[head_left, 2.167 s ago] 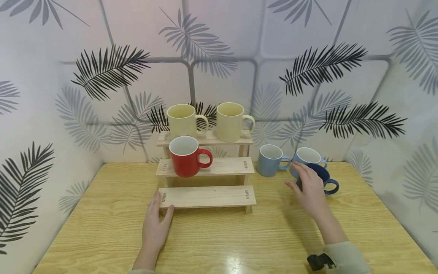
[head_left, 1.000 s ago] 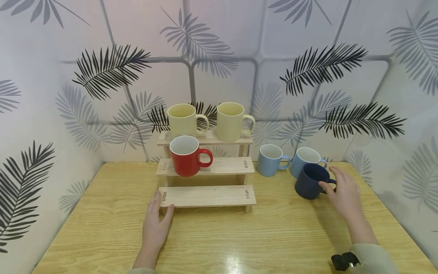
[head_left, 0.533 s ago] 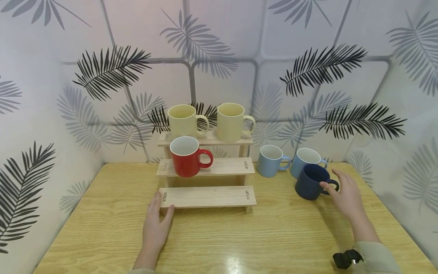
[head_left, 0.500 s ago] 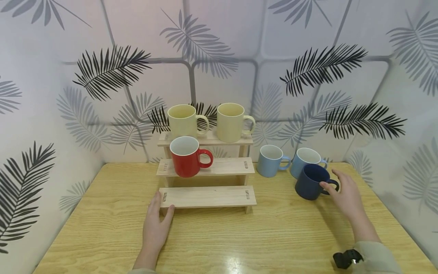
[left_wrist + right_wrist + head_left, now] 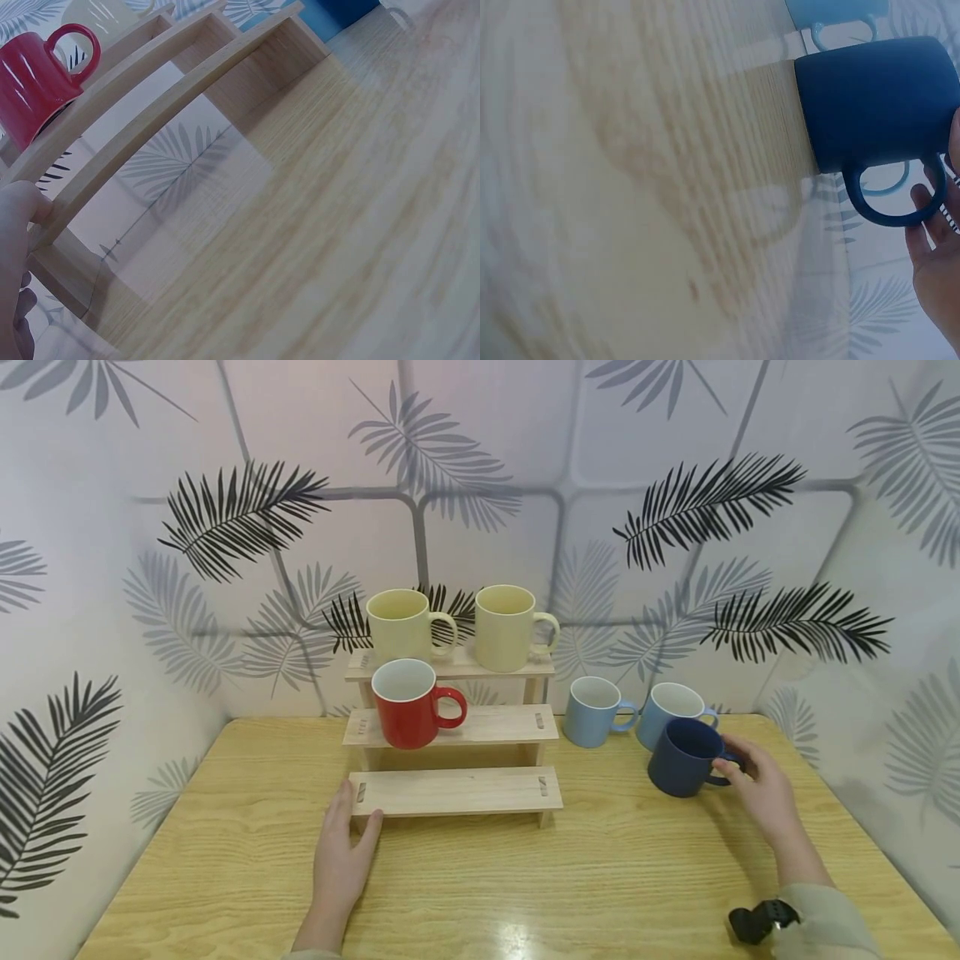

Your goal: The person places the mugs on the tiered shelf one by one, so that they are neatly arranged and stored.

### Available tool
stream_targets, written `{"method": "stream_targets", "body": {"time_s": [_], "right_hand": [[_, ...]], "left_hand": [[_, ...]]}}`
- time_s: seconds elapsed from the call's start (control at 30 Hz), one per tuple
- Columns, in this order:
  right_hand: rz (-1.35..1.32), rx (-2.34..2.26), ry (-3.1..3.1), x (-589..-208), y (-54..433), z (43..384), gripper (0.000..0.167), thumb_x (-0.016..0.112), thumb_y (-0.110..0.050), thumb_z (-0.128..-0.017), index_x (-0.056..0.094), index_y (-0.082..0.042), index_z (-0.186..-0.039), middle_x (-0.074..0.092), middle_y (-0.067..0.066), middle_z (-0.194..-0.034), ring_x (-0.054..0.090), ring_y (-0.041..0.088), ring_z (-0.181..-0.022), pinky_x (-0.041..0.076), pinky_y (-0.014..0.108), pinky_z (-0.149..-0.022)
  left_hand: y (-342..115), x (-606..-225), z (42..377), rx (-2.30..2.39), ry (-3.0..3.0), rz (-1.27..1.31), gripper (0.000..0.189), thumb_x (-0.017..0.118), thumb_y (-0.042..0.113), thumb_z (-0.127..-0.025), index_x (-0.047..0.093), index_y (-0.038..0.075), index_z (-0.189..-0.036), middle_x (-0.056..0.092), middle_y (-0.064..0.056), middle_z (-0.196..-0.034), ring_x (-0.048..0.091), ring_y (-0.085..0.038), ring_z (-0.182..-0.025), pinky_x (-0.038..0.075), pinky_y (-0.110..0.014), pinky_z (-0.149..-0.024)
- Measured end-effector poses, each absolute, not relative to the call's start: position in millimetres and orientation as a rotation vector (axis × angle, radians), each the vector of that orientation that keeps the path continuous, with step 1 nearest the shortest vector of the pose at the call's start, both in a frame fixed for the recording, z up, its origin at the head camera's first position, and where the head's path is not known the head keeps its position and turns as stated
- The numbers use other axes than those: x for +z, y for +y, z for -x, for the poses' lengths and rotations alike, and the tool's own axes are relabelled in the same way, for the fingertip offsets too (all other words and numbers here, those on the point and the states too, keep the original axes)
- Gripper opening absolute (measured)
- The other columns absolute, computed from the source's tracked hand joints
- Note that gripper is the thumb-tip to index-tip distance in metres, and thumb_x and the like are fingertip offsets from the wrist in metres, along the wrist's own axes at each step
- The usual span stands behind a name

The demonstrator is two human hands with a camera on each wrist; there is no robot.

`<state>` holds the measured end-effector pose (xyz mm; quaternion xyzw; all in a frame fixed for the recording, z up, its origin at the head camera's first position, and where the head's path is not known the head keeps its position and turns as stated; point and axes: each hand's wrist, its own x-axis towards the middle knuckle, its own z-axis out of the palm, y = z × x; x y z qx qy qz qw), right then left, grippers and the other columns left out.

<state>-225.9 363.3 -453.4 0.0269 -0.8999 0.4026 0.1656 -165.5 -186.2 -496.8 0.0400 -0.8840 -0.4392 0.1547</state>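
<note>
Six mugs (image 5: 405, 702), one rack (image 5: 455, 789)

The wooden table (image 5: 225, 860) carries a stepped rack (image 5: 457, 789), three blue mugs (image 5: 682, 758) and the left hand (image 5: 341, 860).

My right hand (image 5: 761, 789) hid part of the navy mug's handle (image 5: 726, 767). The wrist views cut off both hands, and the tabletop (image 5: 630, 187) blurred.

- I'm looking at a staged tabletop booth, not a lived-in room: leaf-print backdrop panels (image 5: 480, 485) wall in three sides.
- A light wooden table (image 5: 480, 877) carries a three-step wooden display rack (image 5: 453, 727) of mugs (image 5: 405, 622), like a demo set.
</note>
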Motion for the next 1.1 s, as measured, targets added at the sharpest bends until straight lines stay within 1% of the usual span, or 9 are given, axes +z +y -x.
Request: {"method": "stream_targets", "body": {"time_s": [0.07, 0.13, 0.17, 0.23, 0.27, 0.4, 0.77, 0.9, 1.1], "right_hand": [[-0.04, 1.216, -2.517, -456.9, 366.1, 225.6, 0.053, 0.056, -0.03, -0.097, 0.045, 0.002, -0.139, 0.053, 0.017, -0.133, 0.053, 0.005, -0.115, 0.038, 0.002, -0.08], [-0.008, 1.29, -2.458, -459.8, 368.0, 225.6, 0.05, 0.057, -0.029, -0.096, 0.05, 0.001, -0.135, 0.059, 0.0, -0.124, 0.05, -0.011, -0.104, 0.039, 0.001, -0.078], [0.006, 1.32, -2.43, -461.6, 368.7, 226.1, 0.048, 0.059, -0.029, -0.095, 0.053, 0.0, -0.133, 0.059, -0.008, -0.119, 0.047, -0.016, -0.099, 0.04, 0.001, -0.078], [0.028, 1.369, -2.388, -464.3, 369.8, 226.9, 0.045, 0.061, -0.029, -0.094, 0.056, 0.0, -0.129, 0.055, -0.022, -0.11, 0.048, -0.017, -0.096, 0.041, 0.002, -0.078], [0.039, 1.387, -2.376, -465.5, 370.3, 227.3, 0.044, 0.061, -0.029, -0.093, 0.058, -0.002, -0.127, 0.054, -0.026, -0.107, 0.049, -0.017, -0.095, 0.041, 0.002, -0.077], [0.076, 1.47, -2.313, -469.3, 369.5, 229.9, 0.039, 0.063, -0.026, -0.092, 0.061, -0.005, -0.125, 0.057, -0.027, -0.103, 0.053, -0.012, -0.094, 0.042, 0.004, -0.077], [0.088, 1.98, -1.914, -478.6, 363.3, 235.1, 0.02, 0.064, -0.012, -0.091, 0.068, -0.012, -0.111, 0.066, -0.017, -0.095, 0.061, -0.005, -0.089, 0.044, 0.006, -0.079], [0.099, 1.996, -1.851, -482.6, 359.9, 237.6, 0.018, 0.063, -0.008, -0.091, 0.069, -0.012, -0.108, 0.065, -0.016, -0.094, 0.06, -0.005, -0.087, 0.045, 0.006, -0.077], [0.169, 2.043, -1.777, -484.5, 350.5, 238.9, 0.013, 0.065, -0.009, -0.09, 0.071, -0.014, -0.101, 0.065, -0.014, -0.089, 0.058, -0.001, -0.085, 0.047, 0.008, -0.075]], "left_hand": [[-186.0, -497.1, 165.5, -1.256, -2.529, -0.113, 0.072, 0.053, 0.04, -0.097, 0.023, 0.002, -0.151, 0.023, -0.016, -0.155, 0.019, -0.033, -0.142, 0.019, -0.05, -0.114], [-185.9, -497.3, 165.7, -1.25, -2.524, -0.109, 0.072, 0.053, 0.039, -0.097, 0.023, 0.002, -0.151, 0.024, -0.016, -0.155, 0.02, -0.033, -0.142, 0.019, -0.05, -0.113], [-186.0, -497.5, 165.8, -1.248, -2.522, -0.106, 0.071, 0.053, 0.039, -0.097, 0.024, 0.002, -0.15, 0.024, -0.016, -0.155, 0.02, -0.033, -0.141, 0.019, -0.051, -0.113], [-186.1, -497.4, 165.8, -1.249, -2.523, -0.103, 0.071, 0.053, 0.039, -0.097, 0.024, 0.002, -0.15, 0.024, -0.016, -0.155, 0.02, -0.033, -0.142, 0.019, -0.05, -0.113], [-186.1, -497.4, 165.8, -1.25, -2.525, -0.103, 0.071, 0.053, 0.039, -0.097, 0.023, 0.002, -0.151, 0.023, -0.016, -0.155, 0.02, -0.033, -0.142, 0.019, -0.051, -0.113], [-186.5, -496.7, 165.3, -1.263, -2.534, -0.105, 0.073, 0.052, 0.04, -0.097, 0.022, 0.002, -0.151, 0.022, -0.016, -0.155, 0.019, -0.033, -0.142, 0.018, -0.05, -0.114], [-186.3, -497.7, 165.9, -1.255, -2.54, -0.106, 0.073, 0.052, 0.041, -0.097, 0.023, 0.002, -0.151, 0.022, -0.016, -0.155, 0.019, -0.034, -0.142, 0.018, -0.051, -0.114], [-186.5, -498.8, 166.3, -1.261, -2.534, -0.106, 0.073, 0.052, 0.042, -0.097, 0.022, 0.002, -0.151, 0.021, -0.016, -0.155, 0.018, -0.035, -0.142, 0.017, -0.051, -0.114], [-187.0, -499.4, 167.2, -1.256, -2.527, -0.11, 0.073, 0.052, 0.042, -0.097, 0.022, 0.001, -0.151, 0.022, -0.017, -0.155, 0.019, -0.035, -0.142, 0.017, -0.051, -0.114]]}}
